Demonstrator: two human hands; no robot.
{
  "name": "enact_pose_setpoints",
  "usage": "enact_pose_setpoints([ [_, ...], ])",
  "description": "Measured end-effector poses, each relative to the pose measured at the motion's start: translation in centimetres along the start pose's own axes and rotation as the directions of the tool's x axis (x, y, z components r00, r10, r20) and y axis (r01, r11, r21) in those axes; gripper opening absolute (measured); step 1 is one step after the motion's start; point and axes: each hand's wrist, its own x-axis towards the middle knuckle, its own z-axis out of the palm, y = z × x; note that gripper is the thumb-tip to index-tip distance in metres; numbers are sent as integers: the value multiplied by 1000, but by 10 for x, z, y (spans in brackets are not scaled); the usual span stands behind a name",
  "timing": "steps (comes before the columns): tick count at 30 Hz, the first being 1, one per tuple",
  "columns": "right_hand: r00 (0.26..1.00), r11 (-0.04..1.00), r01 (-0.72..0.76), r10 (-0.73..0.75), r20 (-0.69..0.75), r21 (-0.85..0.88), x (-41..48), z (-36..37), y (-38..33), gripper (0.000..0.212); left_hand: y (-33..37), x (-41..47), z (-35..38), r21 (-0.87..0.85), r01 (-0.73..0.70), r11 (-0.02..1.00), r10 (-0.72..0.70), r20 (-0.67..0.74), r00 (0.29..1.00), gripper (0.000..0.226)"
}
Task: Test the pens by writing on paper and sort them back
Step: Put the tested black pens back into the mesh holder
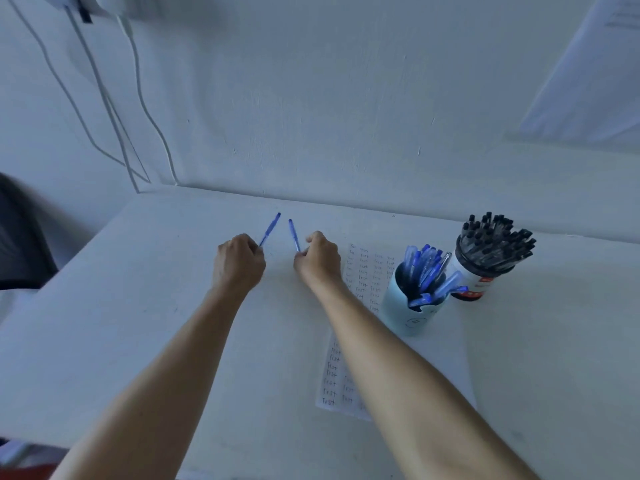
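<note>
Now, head view: the left hand [238,260] grips a blue pen [270,229], the right hand [318,259] pinches a second blue pen [294,234], both pens angled up over the table [138,289]. Beside the right forearm lies the test paper [367,271], then the blue pen cup [414,303] and black pen cup [485,268].

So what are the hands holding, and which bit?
The left hand grips one thin blue plastic pen, the right hand pinches a second blue pen, each by its near end.

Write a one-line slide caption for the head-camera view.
Left hand grips one blue plastic pen, right hand a second blue pen, beside the white test-scribbled paper sheet.
</note>
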Motion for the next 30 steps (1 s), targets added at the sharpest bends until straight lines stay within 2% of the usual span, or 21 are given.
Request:
enact_pose_setpoints([
  [3,998,997,27,-22,-59,78,-11,-22,-2,37,22,-10,-8,-151,-29,988,24,-38,999,13],
  [7,999,983,36,-32,-29,179,-32,-68,-1,48,54,-31,-15,-403,-73,912,78,-4,997,35],
  [10,999,971,35,-31,-18,237,-49,-101,6,49,78,-49,-18,-532,-66,844,90,20,996,40],
  [13,994,947,75,-44,-104,313,-61,-130,14,55,103,-67,-19,-663,-65,745,137,57,989,27],
  [16,976,920,120,-41,-214,374,-72,-154,22,41,126,-82,-14,-728,-102,678,231,79,970,3],
  [19,943,888,188,-43,-331,420,-78,-170,35,21,148,-97,-6,-726,-170,666,310,62,949,18],
  [21,907,878,242,-53,-419,413,-80,-176,47,8,159,-107,-1,-675,-224,703,333,34,942,17],
  [24,857,879,306,-86,-509,366,-85,-183,69,5,166,-117,9,-566,-313,763,371,-13,928,9],
  [25,845,886,319,-106,-525,336,-87,-183,76,5,165,-118,12,-517,-356,779,399,-30,917,8],
  [27,836,907,325,-143,-529,269,-90,-181,89,6,162,-123,19,-422,-451,786,472,-60,880,26],
  [29,864,923,303,-162,-476,236,-93,-177,98,10,158,-128,26,-376,-504,778,522,-60,851,39],
  [30,880,928,294,-169,-443,228,-94,-174,101,12,156,-131,29,-367,-511,778,528,-61,847,39],
])
